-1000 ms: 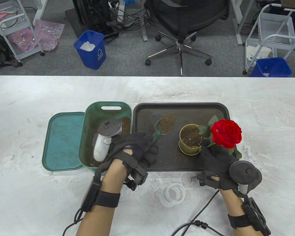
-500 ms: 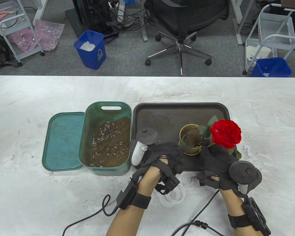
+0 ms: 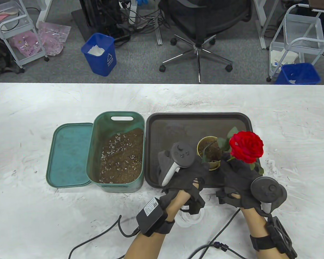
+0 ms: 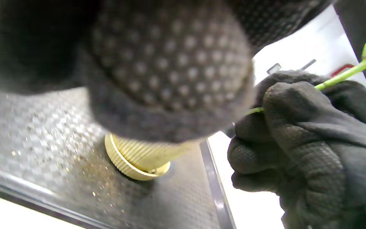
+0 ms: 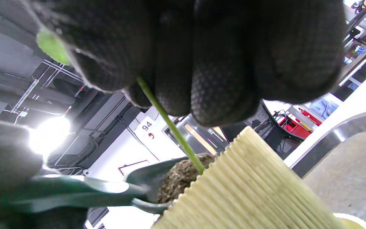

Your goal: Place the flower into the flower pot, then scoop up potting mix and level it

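The ribbed yellow flower pot (image 3: 215,164) stands on the dark tray (image 3: 178,124); it also shows in the left wrist view (image 4: 138,160) and the right wrist view (image 5: 249,187). My right hand (image 3: 233,172) pinches the green stem (image 5: 170,124) of the red rose (image 3: 246,147), whose stem runs down into the pot. My left hand (image 3: 189,172) grips a green scoop (image 5: 84,190) tilted against the pot's rim. A brown heap of potting mix (image 5: 183,175) sits at the scoop's tip inside the pot.
A green bin (image 3: 121,115) of potting mix stands left of the tray, with its teal lid (image 3: 70,153) beside it. A clear ring (image 3: 181,220) lies near the front edge under my left wrist. Cables trail across the white table (image 3: 29,215).
My left hand carried the loaded scoop from the bin rightwards to the pot and tipped it over the rim. The right hand stayed put, holding the rose.
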Demonstrator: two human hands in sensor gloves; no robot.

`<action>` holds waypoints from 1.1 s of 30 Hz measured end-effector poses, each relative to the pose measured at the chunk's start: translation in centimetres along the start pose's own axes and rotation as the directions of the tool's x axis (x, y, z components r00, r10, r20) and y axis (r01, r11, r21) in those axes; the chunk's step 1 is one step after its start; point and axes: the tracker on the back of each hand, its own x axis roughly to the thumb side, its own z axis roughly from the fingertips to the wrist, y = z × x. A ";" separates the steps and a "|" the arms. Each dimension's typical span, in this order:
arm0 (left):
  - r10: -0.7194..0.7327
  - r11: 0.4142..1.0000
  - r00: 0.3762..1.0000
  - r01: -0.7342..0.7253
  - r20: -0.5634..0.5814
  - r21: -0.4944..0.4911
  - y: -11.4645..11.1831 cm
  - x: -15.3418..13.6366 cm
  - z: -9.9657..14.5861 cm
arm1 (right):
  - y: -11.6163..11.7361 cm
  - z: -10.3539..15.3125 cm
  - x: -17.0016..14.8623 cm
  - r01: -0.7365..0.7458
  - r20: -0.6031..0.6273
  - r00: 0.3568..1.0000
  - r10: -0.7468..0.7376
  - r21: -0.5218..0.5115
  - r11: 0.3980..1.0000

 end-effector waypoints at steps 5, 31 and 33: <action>-0.113 0.993 0.993 0.113 0.013 0.044 0.1 0.6 0.6 | -0.1 -0.1 -0.2 0.013 -0.018 1.000 -0.013 -0.003 1.000; -0.320 0.923 0.947 0.309 0.013 0.230 1.0 2.3 2.1 | -0.3 -0.2 -0.4 0.032 -0.039 0.999 -0.032 -0.004 0.999; -0.308 0.926 0.951 0.296 0.019 0.237 1.3 2.3 2.2 | -0.3 -0.3 -0.4 0.033 -0.040 0.999 -0.033 -0.004 0.999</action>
